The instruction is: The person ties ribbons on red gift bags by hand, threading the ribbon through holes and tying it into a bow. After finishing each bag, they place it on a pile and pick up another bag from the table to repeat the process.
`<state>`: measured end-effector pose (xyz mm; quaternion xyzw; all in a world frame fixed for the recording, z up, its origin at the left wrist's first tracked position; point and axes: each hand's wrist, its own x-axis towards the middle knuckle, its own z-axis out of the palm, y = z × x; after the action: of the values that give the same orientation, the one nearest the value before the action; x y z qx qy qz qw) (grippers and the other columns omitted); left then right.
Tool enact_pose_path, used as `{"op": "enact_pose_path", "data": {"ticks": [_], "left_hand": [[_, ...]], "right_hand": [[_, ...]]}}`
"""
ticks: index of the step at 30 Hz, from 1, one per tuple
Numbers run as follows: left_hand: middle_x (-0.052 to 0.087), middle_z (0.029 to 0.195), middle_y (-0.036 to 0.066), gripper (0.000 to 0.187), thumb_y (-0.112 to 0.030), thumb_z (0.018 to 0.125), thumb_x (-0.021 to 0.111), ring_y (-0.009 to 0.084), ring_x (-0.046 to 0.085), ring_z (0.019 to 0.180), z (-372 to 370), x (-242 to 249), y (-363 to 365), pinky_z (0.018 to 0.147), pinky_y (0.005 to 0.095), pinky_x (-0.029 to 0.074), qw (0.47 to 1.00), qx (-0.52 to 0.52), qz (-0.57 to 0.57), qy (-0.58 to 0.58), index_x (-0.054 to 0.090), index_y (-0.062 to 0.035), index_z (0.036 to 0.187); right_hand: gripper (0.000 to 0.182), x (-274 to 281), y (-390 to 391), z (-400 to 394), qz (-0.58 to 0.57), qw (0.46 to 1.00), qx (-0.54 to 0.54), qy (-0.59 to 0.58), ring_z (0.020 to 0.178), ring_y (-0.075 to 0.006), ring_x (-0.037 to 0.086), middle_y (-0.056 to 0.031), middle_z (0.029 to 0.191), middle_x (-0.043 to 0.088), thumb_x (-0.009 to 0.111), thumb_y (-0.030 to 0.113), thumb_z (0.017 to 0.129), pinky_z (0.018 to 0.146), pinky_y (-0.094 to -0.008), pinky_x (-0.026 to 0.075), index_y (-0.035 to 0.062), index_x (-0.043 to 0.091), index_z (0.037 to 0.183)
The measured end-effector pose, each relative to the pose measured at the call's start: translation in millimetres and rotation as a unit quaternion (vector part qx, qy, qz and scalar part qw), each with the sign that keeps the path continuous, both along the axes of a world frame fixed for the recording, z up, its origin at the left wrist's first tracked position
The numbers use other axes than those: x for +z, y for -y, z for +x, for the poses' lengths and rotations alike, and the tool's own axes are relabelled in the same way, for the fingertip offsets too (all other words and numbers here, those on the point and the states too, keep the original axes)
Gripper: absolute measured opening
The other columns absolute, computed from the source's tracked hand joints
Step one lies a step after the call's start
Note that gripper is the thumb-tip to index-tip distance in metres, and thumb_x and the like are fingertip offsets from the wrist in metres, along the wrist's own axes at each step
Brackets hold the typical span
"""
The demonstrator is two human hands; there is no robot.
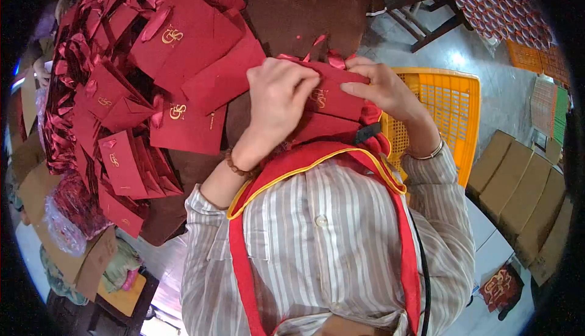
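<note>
A red paper bag [334, 99] with gold lettering lies at the table edge close to my body, a red ribbon [335, 60] at its top. My left hand [281, 95] is over its left side, fingers curled and pinched together near the top edge; what the fingertips hold is hidden. My right hand [381, 87] grips the bag's upper right corner, thumb on the front face and fingers behind. Left of my hands, many red bags [189, 43] with ribbons lie piled, some overlapping and some standing folded.
The brown table [292, 7] extends ahead. A yellow plastic crate [466, 116] stands at my right, with cardboard boxes [518, 183] beyond it. A wooden frame [429, 22] stands at the upper right. Plastic-wrapped red material [82, 205] sits at the left.
</note>
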<state>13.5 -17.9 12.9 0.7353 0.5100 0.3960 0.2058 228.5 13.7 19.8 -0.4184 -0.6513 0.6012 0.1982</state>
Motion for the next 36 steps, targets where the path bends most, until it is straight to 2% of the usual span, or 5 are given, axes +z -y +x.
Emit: {"op": "enact_pose_path", "data": {"ticks": [4, 18, 26, 33, 36], "left_hand": [[0.057, 0.071, -0.001, 0.005, -0.013, 0.073, 0.066, 0.0176, 0.05, 0.074, 16.1, -6.3, 9.6, 0.069, 0.0352, 0.027, 0.999, -0.005, 0.036, -0.039, 0.062, -0.0119, 0.076], [0.055, 0.068, 0.0, 0.01, -0.007, 0.068, 0.066, 0.018, 0.05, 0.069, 33.0, -0.5, 12.3, 0.069, 0.0356, 0.028, 0.992, -0.004, 0.078, -0.103, 0.058, -0.0109, 0.073], [0.053, 0.071, 0.002, 0.009, -0.007, 0.067, 0.057, 0.0186, 0.05, 0.07, 39.8, -0.8, 15.5, 0.069, 0.0384, 0.028, 0.971, -0.022, 0.149, -0.185, 0.054, -0.0092, 0.075], [0.055, 0.073, 0.003, 0.011, -0.007, 0.067, 0.058, 0.0185, 0.052, 0.073, 41.1, -7.0, 17.5, 0.071, 0.039, 0.029, 0.971, -0.028, 0.154, -0.18, 0.056, -0.0082, 0.077], [0.046, 0.066, 0.003, 0.009, -0.012, 0.063, 0.054, 0.0182, 0.046, 0.067, 43.0, -10.6, 15.9, 0.067, 0.0391, 0.029, 0.965, -0.015, 0.215, -0.152, 0.05, -0.008, 0.07]], "right_hand": [[0.021, -1.4, -0.8, 1.9, 0.017, 0.999, 0.025, 0.015, 0.101, -0.0175, 0.048, -0.007, 0.103, 0.055, 0.062, 0.011, 0.079, 0.087, -0.028, 0.036, -0.0041, 0.062, 0.093], [0.025, 11.7, 3.3, 2.4, 0.073, 0.996, 0.038, 0.043, 0.105, -0.0237, 0.048, -0.0123, 0.102, 0.057, 0.06, 0.012, 0.078, 0.091, -0.031, 0.036, -0.0036, 0.06, 0.097], [0.025, 14.4, 4.2, 2.8, 0.039, 0.998, 0.023, 0.054, 0.098, -0.0212, 0.051, -0.012, 0.099, 0.057, 0.059, 0.009, 0.076, 0.087, -0.0297, 0.038, -0.0056, 0.06, 0.096], [0.02, 15.8, 10.6, 1.7, 0.031, 0.999, -0.007, 0.031, 0.097, -0.0173, 0.05, -0.0094, 0.098, 0.056, 0.058, 0.008, 0.077, 0.085, -0.027, 0.037, -0.0051, 0.061, 0.092], [0.019, 17.8, 13.0, 2.2, 0.011, 0.999, -0.011, 0.042, 0.096, -0.0159, 0.049, -0.0088, 0.099, 0.054, 0.059, 0.008, 0.078, 0.085, -0.0268, 0.037, -0.0045, 0.061, 0.092]]}}
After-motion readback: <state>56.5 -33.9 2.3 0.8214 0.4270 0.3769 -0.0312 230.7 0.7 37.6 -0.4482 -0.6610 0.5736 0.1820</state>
